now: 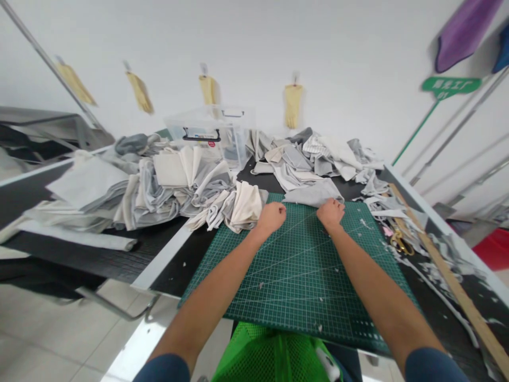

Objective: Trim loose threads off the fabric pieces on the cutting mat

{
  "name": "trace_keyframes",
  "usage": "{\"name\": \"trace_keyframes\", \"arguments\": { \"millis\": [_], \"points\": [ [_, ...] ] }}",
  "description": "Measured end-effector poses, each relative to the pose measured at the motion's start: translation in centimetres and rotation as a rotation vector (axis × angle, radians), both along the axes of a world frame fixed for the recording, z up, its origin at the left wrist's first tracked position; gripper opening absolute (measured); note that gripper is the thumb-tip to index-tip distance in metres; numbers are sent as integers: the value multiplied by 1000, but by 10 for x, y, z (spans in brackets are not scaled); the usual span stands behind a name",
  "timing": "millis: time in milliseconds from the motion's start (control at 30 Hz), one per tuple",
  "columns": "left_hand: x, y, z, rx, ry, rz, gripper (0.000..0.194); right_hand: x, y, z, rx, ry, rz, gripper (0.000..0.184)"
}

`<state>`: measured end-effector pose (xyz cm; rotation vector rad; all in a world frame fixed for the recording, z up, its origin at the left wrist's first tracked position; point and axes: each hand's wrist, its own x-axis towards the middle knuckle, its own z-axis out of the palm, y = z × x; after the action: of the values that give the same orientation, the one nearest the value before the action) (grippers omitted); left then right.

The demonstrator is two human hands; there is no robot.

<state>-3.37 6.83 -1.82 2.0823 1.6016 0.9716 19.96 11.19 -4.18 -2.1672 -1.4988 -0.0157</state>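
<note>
My left hand (272, 216) is curled closed above the green cutting mat (294, 276), and no cloth shows in it. It is beside the folded cream and grey cloth pieces (246, 204) at the mat's left back edge. At the back of the mat, my right hand (331, 213) has its fingers bent over the near right edge of a grey cloth (314, 193). That cloth lies partly on the mat and partly against the heap behind it. Its left tip comes close to my left hand without visibly touching it.
Stacked cloths (151, 185) cover the left of the table, near a clear plastic box (210, 132). Behind the mat lies a loose heap of cloth (310, 156). To the right are gold-handled scissors (401, 244), a long wooden ruler (449, 286) and scraps.
</note>
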Motion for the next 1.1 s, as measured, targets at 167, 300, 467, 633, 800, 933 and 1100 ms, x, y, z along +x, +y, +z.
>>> {"name": "trace_keyframes", "arguments": {
  "millis": [167,300,467,633,800,933,1100],
  "points": [
    [12,-2,-20,-158,-300,-14,18,-3,0,-1,35,-9,15,50],
    [16,-2,-28,-389,-719,-8,12,-10,-10,2,99,-27,139,46],
    [12,-4,-24,-662,-1183,-71,40,-31,-43,6,277,-94,439,39],
    [-1,-5,-15,-849,-1347,-130,58,-56,-81,8,241,-169,806,38],
    [-3,-3,-20,-716,-1185,-33,22,-67,-123,18,107,-179,1022,41],
    [-2,-2,-30,-654,-1120,20,28,-62,-140,24,80,45,1070,41],
    [-4,-5,-29,-578,-1095,-23,51,-43,-123,22,277,208,677,29]
  ]
}}
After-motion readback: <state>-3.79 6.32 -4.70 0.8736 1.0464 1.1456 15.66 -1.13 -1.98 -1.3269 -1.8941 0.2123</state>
